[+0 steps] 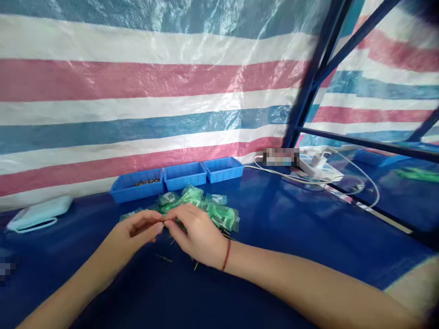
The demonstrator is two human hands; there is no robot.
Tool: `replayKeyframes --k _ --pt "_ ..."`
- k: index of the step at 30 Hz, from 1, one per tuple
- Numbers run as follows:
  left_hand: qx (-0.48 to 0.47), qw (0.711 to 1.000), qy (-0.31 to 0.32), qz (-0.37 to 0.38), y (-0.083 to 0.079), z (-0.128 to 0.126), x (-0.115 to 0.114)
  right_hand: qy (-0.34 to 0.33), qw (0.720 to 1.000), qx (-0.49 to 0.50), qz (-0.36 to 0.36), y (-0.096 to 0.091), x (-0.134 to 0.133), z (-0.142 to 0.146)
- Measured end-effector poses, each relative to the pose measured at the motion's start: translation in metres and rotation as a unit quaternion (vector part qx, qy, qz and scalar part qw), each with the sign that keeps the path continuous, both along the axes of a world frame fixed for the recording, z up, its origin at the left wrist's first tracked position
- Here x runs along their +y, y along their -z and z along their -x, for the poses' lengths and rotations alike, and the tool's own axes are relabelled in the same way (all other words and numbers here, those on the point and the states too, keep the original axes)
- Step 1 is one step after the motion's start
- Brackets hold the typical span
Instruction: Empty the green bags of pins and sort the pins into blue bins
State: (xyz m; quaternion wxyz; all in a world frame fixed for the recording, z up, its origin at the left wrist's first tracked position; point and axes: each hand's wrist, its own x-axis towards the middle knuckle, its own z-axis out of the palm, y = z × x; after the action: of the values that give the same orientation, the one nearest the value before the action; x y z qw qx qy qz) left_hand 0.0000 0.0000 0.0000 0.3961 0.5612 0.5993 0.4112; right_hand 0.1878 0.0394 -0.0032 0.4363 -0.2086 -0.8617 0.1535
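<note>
My left hand (pixel 139 232) and my right hand (pixel 196 232) meet fingertip to fingertip low over the dark blue table. Both are closed in a pinch. A tiny dark piece seems to sit between the fingertips, too small to name. Just behind the hands lies a pile of clear plastic bags with green contents (pixel 222 215), partly covered by my right hand. Several thin stick-like pieces lie around and beneath the hands, one thin piece (pixel 163 258) in front of them. A red cord bracelet (pixel 227 255) circles my right wrist.
Three blue bins (pixel 185 177) stand in a row along the striped sheet; the left bin (pixel 135 187) holds small brassy parts. At the left lies a folded pale blue item (pixel 40 214). White cables (pixel 291 176) and a power strip sit back right by a dark metal frame (pixel 307 98).
</note>
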Motion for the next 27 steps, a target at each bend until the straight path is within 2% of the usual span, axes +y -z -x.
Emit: replayKeyframes --k 4,7,9,12,13,15,17,20,22,24,27 --pt "0.024 0.998 -0.029 -0.044 -0.006 0.006 0.004 0.024 1.0 0.008 0.018 0.0 0.002 0.001" --pt "0.076 0.985 -0.111 -0.111 -0.011 0.027 0.023 0.043 0.998 0.027 0.028 -0.001 0.007 -0.002" --pt "0.14 0.965 -0.163 -0.15 -0.014 0.046 0.043 0.049 0.998 0.035 0.032 0.0 0.011 -0.003" --pt "0.314 0.901 -0.214 -0.209 -0.018 0.067 0.073 0.054 0.997 0.036 0.036 0.002 0.017 -0.004" --pt "0.339 0.891 -0.214 -0.212 -0.019 0.069 0.081 0.056 0.997 0.036 0.036 0.003 0.019 -0.004" --pt "0.375 0.881 -0.189 -0.218 -0.02 0.066 0.091 0.061 0.997 0.034 0.033 0.004 0.02 -0.003" --pt "0.392 0.878 -0.151 -0.231 -0.021 0.056 0.089 0.067 0.997 0.031 0.026 0.005 0.021 -0.003" --pt "0.414 0.873 -0.083 -0.243 -0.024 0.039 0.065 0.059 0.998 0.026 0.011 0.005 0.02 -0.002" --pt "0.442 0.868 0.021 -0.225 -0.026 0.032 0.042 0.048 0.999 0.019 0.0 0.007 0.019 -0.001" --pt "0.486 0.842 0.113 -0.204 -0.025 0.03 0.021 0.041 0.999 0.007 -0.008 0.008 0.018 -0.001" --pt "0.563 0.788 0.132 -0.21 -0.019 0.031 0.002 0.043 0.999 -0.009 -0.016 0.009 0.015 0.0"
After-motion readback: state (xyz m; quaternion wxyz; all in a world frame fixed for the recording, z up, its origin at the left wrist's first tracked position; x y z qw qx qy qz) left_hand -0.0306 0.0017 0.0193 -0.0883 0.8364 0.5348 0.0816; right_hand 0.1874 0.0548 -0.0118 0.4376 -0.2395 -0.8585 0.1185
